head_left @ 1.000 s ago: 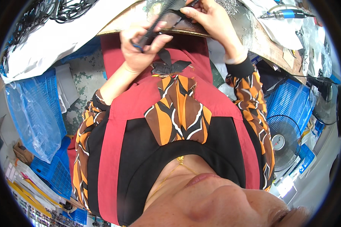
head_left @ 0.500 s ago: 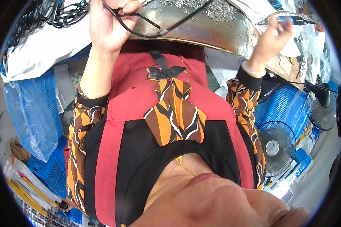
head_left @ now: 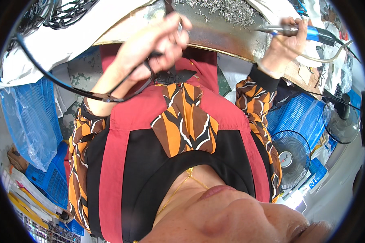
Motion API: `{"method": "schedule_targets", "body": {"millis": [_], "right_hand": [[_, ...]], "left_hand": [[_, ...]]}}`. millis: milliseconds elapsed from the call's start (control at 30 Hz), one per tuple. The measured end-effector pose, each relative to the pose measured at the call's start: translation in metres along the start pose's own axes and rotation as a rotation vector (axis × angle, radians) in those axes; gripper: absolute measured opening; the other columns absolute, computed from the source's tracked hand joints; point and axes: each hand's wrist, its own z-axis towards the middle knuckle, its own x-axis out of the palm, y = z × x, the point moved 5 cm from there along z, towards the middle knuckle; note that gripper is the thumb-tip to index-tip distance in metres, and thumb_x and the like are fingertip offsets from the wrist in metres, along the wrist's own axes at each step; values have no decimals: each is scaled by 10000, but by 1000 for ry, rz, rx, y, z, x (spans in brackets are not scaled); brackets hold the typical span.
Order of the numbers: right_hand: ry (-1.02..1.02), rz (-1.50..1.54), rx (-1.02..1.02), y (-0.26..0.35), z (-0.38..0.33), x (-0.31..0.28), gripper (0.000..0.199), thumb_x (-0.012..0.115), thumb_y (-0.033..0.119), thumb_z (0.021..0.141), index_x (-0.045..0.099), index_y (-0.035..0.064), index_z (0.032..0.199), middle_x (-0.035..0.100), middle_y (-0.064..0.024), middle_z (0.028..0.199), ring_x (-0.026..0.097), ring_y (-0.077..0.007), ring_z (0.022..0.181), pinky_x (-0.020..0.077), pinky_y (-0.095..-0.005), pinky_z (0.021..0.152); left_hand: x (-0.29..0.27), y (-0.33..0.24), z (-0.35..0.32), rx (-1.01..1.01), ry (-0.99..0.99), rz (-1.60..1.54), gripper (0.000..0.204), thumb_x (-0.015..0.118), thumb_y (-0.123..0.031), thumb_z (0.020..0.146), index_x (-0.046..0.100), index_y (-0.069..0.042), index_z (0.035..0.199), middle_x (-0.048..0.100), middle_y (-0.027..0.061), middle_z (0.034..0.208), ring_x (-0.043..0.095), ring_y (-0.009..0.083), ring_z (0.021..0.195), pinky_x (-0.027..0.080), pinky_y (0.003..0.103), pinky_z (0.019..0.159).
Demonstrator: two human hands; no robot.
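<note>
My left hand is closed around a pair of black eyeglass frames above the near edge of the work surface. One long temple of the frames sweeps out to the left, past my wrist; the part between my fingers is blurred and partly covered. Off to the right, my right hand grips an electric screwdriver with a blue-and-black body. Its thin silver tip points left, toward a heap of small metal screws or pins on a metal tray. The tip and the frames are apart.
More black frames lie on white cloth at the far left. A pale tube loops beside the screwdriver. Blue plastic crates stand left and right below the table, with a fan at the right.
My left hand has swung right and nearer to me, turning the frames so a temple points left. My right hand, its fingers loose around the screwdriver before, has closed on it.
</note>
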Motion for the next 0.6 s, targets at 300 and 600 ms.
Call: {"method": "schedule_targets", "body": {"millis": [300,600], "right_hand": [[19,112,82,-49,-46,84,120,638,205,1026,562,120,1061,514,11,792,479,-87,613,372,-225,501],[39,168,154,-43,-50,86,140,643,196,998,529,138,1057,510,0,778,463,-106,595,383,-241,501]], "left_hand": [[-5,58,15,-361,5,-119,286,514,-299,1101,594,-35,1178,577,29,790,462,45,512,270,175,352],[-11,66,23,-269,282,-274,349,497,-326,1111,596,-6,1209,613,42,840,503,51,576,332,166,389]]}}
